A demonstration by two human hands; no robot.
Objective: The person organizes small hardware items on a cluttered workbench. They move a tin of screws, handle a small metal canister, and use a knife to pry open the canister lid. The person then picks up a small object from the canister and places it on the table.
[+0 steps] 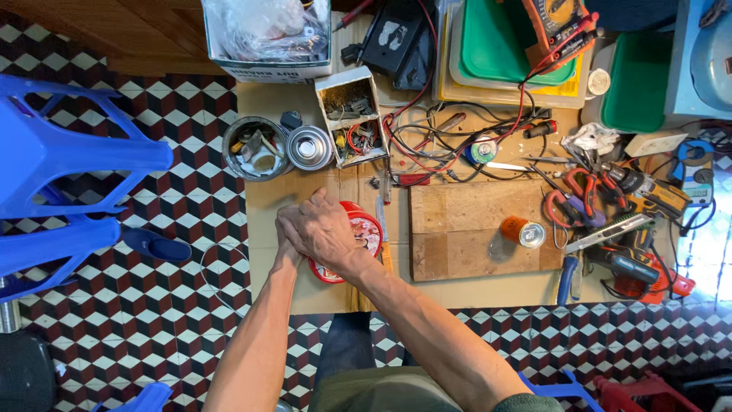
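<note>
Both hands (316, 229) clasped over red tin (364, 233).

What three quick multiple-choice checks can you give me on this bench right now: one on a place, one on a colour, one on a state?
1. Where does the small orange can stand?
A. on the wooden board
B. inside the green tray
C. on the tiled floor

2. What colour is the round container under the hands?
A. blue
B. red
C. yellow

3. How are the two hands placed?
A. both together over the round container
B. one on the pliers, one on the board
C. both off the bench

Answers: 1 A, the can sits on the board's right part. 2 B, its rim and side show red beside the right hand. 3 A, the right hand covers the left hand on the container; what the fingers grip is hidden.
</note>
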